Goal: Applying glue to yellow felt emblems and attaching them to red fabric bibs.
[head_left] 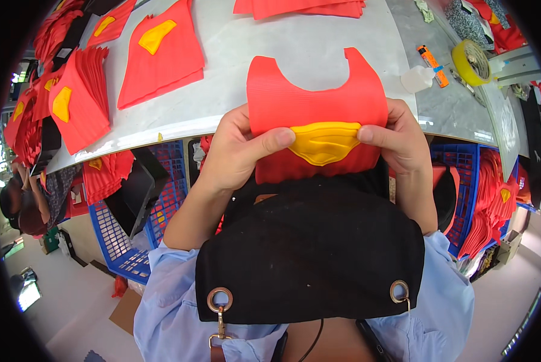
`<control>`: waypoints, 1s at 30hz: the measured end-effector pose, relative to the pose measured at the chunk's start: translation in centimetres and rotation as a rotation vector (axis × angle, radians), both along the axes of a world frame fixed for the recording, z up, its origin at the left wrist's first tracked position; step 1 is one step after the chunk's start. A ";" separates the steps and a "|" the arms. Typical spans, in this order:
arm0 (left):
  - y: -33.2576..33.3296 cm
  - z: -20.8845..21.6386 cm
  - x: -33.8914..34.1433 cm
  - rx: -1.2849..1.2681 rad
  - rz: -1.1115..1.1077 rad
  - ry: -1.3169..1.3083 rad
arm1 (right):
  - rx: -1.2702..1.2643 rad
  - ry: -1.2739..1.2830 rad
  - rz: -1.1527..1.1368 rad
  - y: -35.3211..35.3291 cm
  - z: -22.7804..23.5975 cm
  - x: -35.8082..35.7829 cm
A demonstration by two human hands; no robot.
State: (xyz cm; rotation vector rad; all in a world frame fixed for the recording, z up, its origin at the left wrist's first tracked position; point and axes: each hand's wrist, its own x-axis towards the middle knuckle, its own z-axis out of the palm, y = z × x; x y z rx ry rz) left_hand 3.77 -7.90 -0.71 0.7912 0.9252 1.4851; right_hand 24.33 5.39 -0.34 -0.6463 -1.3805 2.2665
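Observation:
A red fabric piece (318, 105) with a curved neckline cut-out is held up in front of me at the table's near edge. Across its lower part lies a yellow pocket-like patch (323, 145), its top edge stretched level between my thumbs. My left hand (237, 145) grips the cloth at the patch's left corner, thumb on top and fingers hidden behind. At the right corner, my right hand (400, 136) pinches it the same way. The lower end of the cloth hangs toward my black apron (306, 253).
Stacks of red pieces with yellow patches (162, 54) lie on the grey table (222, 66) at left. To the right are a white bottle (416, 79), an orange cutter (433, 65) and a yellow tape roll (470, 62). Blue crates (122, 238) stand below; another person (32, 199) sits far left.

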 end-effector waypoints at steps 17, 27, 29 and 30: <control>1.4 0.3 1.1 -0.023 0.223 0.313 | 0.746 -0.161 -0.430 -1.5 -1.1 -1.1; 1.6 -0.8 0.1 -0.148 0.246 0.632 | 1.145 -0.105 -0.887 -0.1 -3.0 1.7; 1.6 -0.8 0.2 -0.147 0.261 0.651 | 1.268 -0.070 -0.954 2.0 -3.2 2.4; 1.6 -0.8 0.3 -0.145 0.273 0.669 | 1.218 -0.141 -0.933 2.5 -2.8 2.4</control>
